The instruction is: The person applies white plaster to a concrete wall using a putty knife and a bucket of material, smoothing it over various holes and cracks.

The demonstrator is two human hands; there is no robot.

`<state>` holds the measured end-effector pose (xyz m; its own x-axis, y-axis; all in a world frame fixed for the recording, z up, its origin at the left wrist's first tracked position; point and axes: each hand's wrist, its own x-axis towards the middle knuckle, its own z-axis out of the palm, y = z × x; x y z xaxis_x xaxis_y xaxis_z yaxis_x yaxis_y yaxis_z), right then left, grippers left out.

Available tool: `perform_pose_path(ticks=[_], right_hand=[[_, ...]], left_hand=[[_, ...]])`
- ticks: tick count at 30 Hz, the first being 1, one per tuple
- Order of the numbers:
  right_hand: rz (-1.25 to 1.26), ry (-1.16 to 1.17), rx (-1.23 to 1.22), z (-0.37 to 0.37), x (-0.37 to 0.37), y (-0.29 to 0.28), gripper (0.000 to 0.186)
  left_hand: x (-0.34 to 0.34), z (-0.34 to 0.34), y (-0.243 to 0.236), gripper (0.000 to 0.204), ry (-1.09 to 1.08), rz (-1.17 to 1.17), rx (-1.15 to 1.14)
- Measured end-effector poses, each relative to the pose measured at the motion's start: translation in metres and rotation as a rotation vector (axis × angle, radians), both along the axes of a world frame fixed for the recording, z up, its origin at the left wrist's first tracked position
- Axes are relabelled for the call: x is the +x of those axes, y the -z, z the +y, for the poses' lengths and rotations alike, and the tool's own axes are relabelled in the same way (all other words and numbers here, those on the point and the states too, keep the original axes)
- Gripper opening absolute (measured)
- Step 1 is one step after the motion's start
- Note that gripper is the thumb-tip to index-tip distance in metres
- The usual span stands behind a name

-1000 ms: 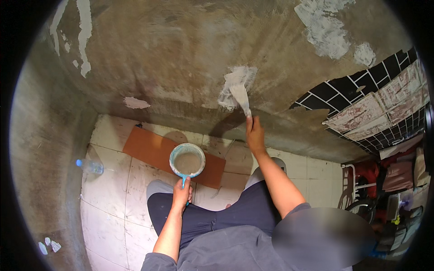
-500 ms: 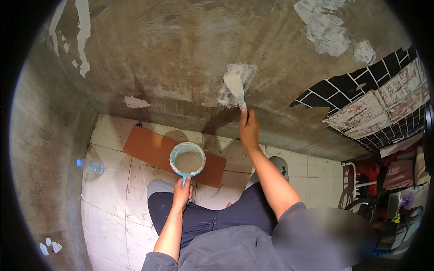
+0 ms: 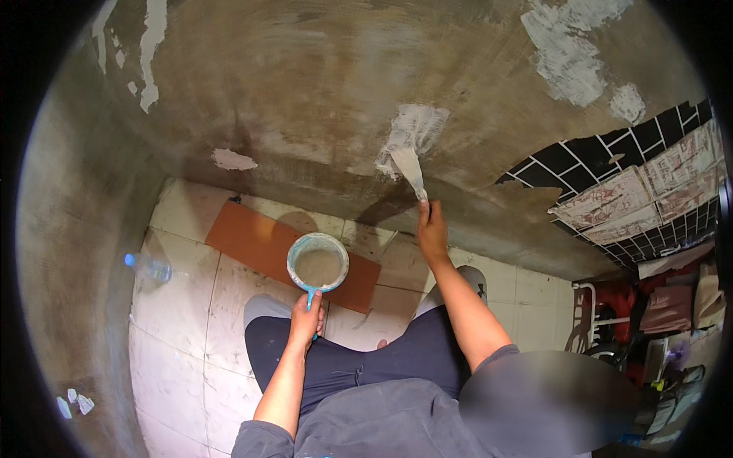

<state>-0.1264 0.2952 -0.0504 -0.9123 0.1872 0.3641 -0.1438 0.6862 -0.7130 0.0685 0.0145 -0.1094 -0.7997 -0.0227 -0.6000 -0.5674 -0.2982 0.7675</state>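
Note:
My left hand (image 3: 305, 317) is closed around the blue handle of a round dipper (image 3: 344, 266), held over my lap. Greyish paste (image 3: 318, 266) lies inside it, and its rim is smeared white. My right hand (image 3: 432, 227) grips a putty knife (image 3: 410, 169) by its handle, arm stretched toward the wall. The blade touches the lower part of a white filler patch (image 3: 418, 126) on the brown wall (image 3: 305, 91). How much paste sits on the blade cannot be made out.
An orange-brown board (image 3: 248, 237) lies on the pale tiled floor (image 3: 172, 320) beneath the dipper. A clear bottle (image 3: 156, 269) lies at the left. More white patches (image 3: 569, 65) mark the wall; black tiles (image 3: 561, 164) and clutter (image 3: 664, 305) are at the right.
The putty knife has slid down and slightly right over the patch, leaving more of the white filler uncovered. My left hand still holds the dipper in nearly the same place.

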Motion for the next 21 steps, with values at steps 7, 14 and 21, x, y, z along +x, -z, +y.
perform_pose_path(ticks=[7,14,21], right_hand=[[0.028,-0.160,0.153,0.026,0.022,-0.017,0.031],[0.129,-0.026,0.526,0.030,-0.024,-0.083,0.032],[0.085,-0.038,0.585,0.085,0.008,-0.109,0.029]], left_hand=[[0.006,-0.007,0.008,0.039,-0.046,-0.010,0.012],[0.004,-0.003,0.006,0.039,-0.017,0.001,0.016],[0.004,-0.006,0.008,0.039,-0.030,-0.029,-0.014]])
